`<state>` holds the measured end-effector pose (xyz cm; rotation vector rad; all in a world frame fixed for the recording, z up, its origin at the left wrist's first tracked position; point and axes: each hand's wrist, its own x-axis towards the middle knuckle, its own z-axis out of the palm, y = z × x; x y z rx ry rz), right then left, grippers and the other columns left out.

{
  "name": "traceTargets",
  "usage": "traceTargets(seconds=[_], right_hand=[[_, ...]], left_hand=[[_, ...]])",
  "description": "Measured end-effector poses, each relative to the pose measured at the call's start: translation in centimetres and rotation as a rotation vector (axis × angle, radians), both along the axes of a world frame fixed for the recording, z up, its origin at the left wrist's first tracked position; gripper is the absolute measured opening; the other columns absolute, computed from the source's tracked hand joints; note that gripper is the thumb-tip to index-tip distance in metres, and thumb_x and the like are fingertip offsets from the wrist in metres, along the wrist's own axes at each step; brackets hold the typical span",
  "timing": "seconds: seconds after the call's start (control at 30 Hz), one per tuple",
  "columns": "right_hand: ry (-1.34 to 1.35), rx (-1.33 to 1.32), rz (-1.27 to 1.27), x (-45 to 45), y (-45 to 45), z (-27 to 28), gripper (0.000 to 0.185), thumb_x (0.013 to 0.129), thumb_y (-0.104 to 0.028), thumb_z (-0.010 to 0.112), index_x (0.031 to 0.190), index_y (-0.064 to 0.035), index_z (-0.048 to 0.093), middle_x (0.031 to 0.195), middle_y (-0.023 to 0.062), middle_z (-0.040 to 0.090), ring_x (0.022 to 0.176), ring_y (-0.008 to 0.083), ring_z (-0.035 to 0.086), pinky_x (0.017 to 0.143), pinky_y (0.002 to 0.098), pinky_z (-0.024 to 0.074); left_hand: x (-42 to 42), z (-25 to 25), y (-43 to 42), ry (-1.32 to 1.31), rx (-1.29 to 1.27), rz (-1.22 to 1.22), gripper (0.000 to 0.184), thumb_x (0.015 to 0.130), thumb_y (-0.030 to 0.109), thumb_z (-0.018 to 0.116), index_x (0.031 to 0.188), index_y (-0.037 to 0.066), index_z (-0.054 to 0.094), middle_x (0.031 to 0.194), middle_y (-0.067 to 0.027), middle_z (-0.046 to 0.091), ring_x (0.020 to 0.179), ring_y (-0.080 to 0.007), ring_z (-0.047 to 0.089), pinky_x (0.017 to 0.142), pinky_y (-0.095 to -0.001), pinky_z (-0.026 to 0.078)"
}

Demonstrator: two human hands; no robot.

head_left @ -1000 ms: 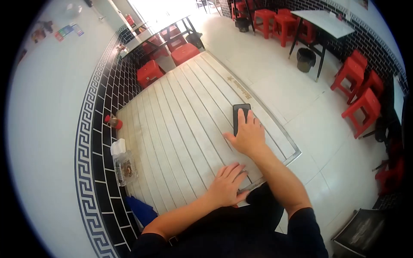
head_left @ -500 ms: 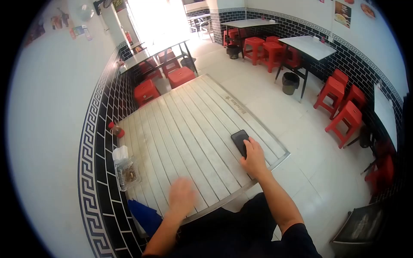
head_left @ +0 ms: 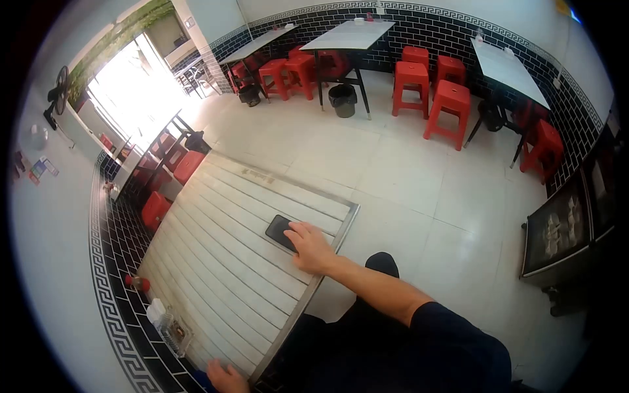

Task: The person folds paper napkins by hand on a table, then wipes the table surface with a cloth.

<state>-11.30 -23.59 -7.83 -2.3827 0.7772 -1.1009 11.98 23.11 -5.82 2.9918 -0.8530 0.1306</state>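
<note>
A black smartphone (head_left: 278,230) lies flat on the slatted metal-edged table (head_left: 223,242), near its right side. My right hand (head_left: 310,247) grips the phone's near end, with fingers along one side and the thumb toward the other. At the bottom of the view, my left hand (head_left: 227,378) is low by the table's near-left corner, its visible fingers loosely apart and holding nothing I can see. Just beside it shows a sliver of the blue cloth (head_left: 201,378), mostly cut off or covered.
Along the wall side stand a red-capped jar (head_left: 138,283), white tissues (head_left: 156,310) and a clear plastic box (head_left: 175,333). Red stools (head_left: 449,108) surround other tables (head_left: 350,34). A bin (head_left: 343,99) stands on the floor; a glass-fronted cabinet (head_left: 557,229) is at right.
The view has swung to the right. My left hand has moved down toward the near-left corner by the blue cloth. My right hand stays at the phone.
</note>
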Motion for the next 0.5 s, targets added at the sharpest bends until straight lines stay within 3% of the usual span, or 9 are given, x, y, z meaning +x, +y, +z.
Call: traceTargets(seconds=[0.03, 0.07, 0.1, 0.13, 0.2, 0.27, 0.33, 0.43, 0.5], right_hand=[[-0.003, -0.007, 0.063, 1.2, 0.7, -1.0, 0.060, 0.078, -0.006, 0.070, 0.137, 0.0007, 0.062, 0.143, 0.0243, 0.061, 0.131, 0.0457, 0.057, 0.112, 0.0546, 0.0469], [-0.008, 0.013, 0.200, 3.1, 3.0, -2.4, 0.057, 0.078, -0.006, 0.069, 0.134, 0.0010, 0.063, 0.137, 0.0242, 0.064, 0.128, 0.0455, 0.058, 0.110, 0.0551, 0.0479], [0.019, 0.182, 0.269, 3.7, 4.5, -3.0, 0.060, 0.075, -0.002, 0.071, 0.135, -0.0003, 0.066, 0.140, 0.0259, 0.064, 0.138, 0.0458, 0.056, 0.117, 0.0545, 0.0459], [0.066, 0.235, 0.248, 2.9, 3.0, -1.5, 0.059, 0.076, 0.001, 0.069, 0.135, -0.0002, 0.065, 0.140, 0.0252, 0.065, 0.134, 0.0466, 0.059, 0.115, 0.0534, 0.0481], [-0.022, 0.067, 0.178, 0.4, 0.7, 0.0, 0.060, 0.078, 0.002, 0.067, 0.138, 0.0009, 0.062, 0.143, 0.0271, 0.062, 0.136, 0.0469, 0.058, 0.117, 0.0531, 0.0466], [0.011, 0.029, 0.072, -1.4, -0.3, 0.2, 0.062, 0.081, 0.001, 0.067, 0.143, 0.0003, 0.061, 0.155, 0.0259, 0.055, 0.144, 0.0456, 0.052, 0.123, 0.0517, 0.0413], [0.057, 0.067, 0.075, -2.7, 0.2, 0.4, 0.061, 0.082, 0.001, 0.066, 0.144, 0.0003, 0.060, 0.157, 0.0249, 0.054, 0.146, 0.0438, 0.050, 0.124, 0.0507, 0.0402], [0.083, 0.097, 0.082, -1.2, -0.4, 0.5, 0.061, 0.084, 0.001, 0.068, 0.144, 0.0012, 0.061, 0.157, 0.0260, 0.053, 0.146, 0.0446, 0.049, 0.124, 0.0517, 0.0399], [0.086, 0.097, 0.094, -0.7, -0.7, 0.7, 0.060, 0.084, 0.001, 0.068, 0.143, 0.0013, 0.061, 0.157, 0.0256, 0.053, 0.146, 0.0445, 0.050, 0.123, 0.0516, 0.0400]], left_hand=[[-3.1, 1.0, 2.8, -0.091, 0.007, 0.118, 0.055, 0.092, 0.019, 0.072, 0.139, -0.008, 0.061, 0.151, -0.0335, 0.054, 0.139, -0.0530, 0.052, 0.119, -0.0595, 0.041], [-4.1, -1.8, 9.3, -0.266, -0.136, 0.195, 0.068, 0.086, 0.025, 0.081, 0.143, -0.004, 0.059, 0.153, -0.0333, 0.051, 0.142, -0.0534, 0.048, 0.120, -0.0612, 0.040], [-8.5, 0.3, 9.9, -0.310, -0.115, 0.346, 0.075, 0.083, 0.027, 0.083, 0.147, -0.001, 0.057, 0.156, -0.0309, 0.049, 0.145, -0.0504, 0.046, 0.122, -0.0598, 0.039], [-9.5, 1.3, 7.2, -0.400, -0.132, 0.343, 0.078, 0.082, 0.030, 0.086, 0.148, 0.002, 0.056, 0.157, -0.0300, 0.048, 0.147, -0.0495, 0.044, 0.122, -0.0590, 0.040], [-8.5, 4.2, 2.7, -0.345, 0.000, 0.376, 0.080, 0.087, 0.032, 0.084, 0.152, -0.001, 0.052, 0.161, -0.0313, 0.045, 0.149, -0.0492, 0.042, 0.118, -0.0594, 0.042], [-6.9, 3.0, 1.7, -0.283, -0.050, 0.412, 0.079, 0.093, 0.029, 0.078, 0.158, -0.002, 0.045, 0.162, -0.0331, 0.044, 0.143, -0.0491, 0.050, 0.113, -0.0599, 0.047], [-7.0, 2.4, 2.0, -0.101, -0.117, 0.442, 0.071, 0.096, 0.026, 0.072, 0.157, 0.000, 0.047, 0.149, -0.0322, 0.057, 0.133, -0.0533, 0.057, 0.107, -0.0591, 0.052], [-4.6, 1.6, 0.9, -0.235, -0.137, 0.375, 0.059, 0.095, 0.018, 0.068, 0.150, -0.002, 0.056, 0.137, -0.0292, 0.065, 0.126, -0.0505, 0.062, 0.102, -0.0570, 0.054], [-3.6, 3.1, 0.1, -0.120, -0.430, 0.219, 0.049, 0.094, 0.011, 0.064, 0.141, -0.003, 0.063, 0.125, -0.0271, 0.069, 0.115, -0.0469, 0.068, 0.101, -0.0533, 0.055]])
